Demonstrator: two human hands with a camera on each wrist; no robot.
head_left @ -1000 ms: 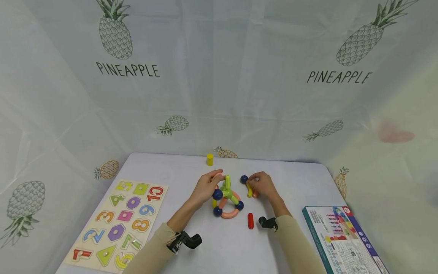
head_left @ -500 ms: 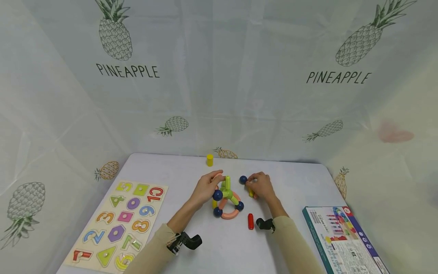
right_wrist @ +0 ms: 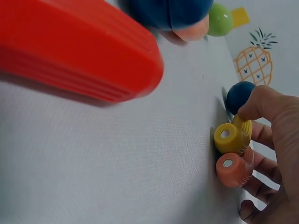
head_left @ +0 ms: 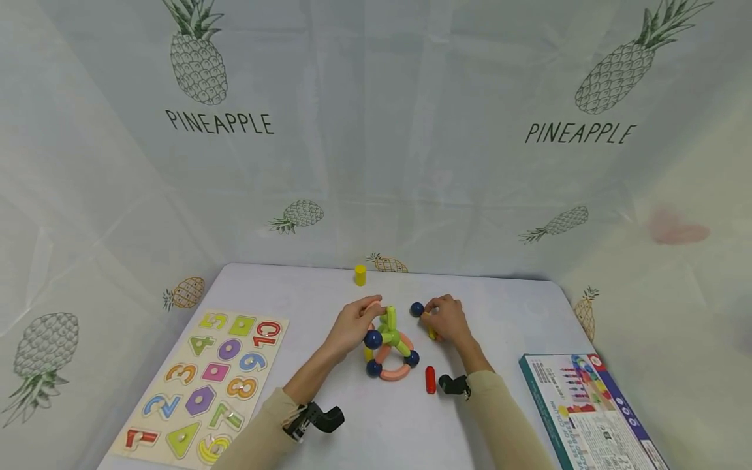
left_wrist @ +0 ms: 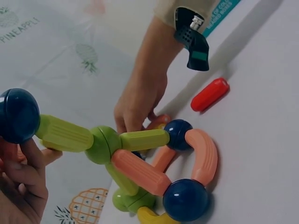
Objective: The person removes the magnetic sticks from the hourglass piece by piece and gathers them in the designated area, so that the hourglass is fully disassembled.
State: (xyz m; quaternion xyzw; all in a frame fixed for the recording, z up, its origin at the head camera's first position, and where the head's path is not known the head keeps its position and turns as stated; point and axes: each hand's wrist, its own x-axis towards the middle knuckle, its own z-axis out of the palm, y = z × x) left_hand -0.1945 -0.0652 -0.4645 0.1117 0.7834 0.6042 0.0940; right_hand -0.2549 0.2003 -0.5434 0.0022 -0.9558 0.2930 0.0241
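My left hand grips a pink curved rod at the upper left of a magnetic ball-and-rod structure. This structure joins blue balls, green balls and green, pink and yellow rods; its lower ring meets the table. To its right, my right hand pinches a yellow curved rod between thumb and fingers, low over the table. A pink curved rod lies right beside the yellow one, against the other fingers. Past the thumb tip sits a loose blue ball.
A red straight rod lies in front of the right hand. The yellow cylinder stands at the table's back edge. On the left is a number-and-shape puzzle board; on the right lies a toy box.
My right hand has shifted slightly left, and the yellow rod has turned further under its fingers. The left hand and the structure's top have dipped a little.
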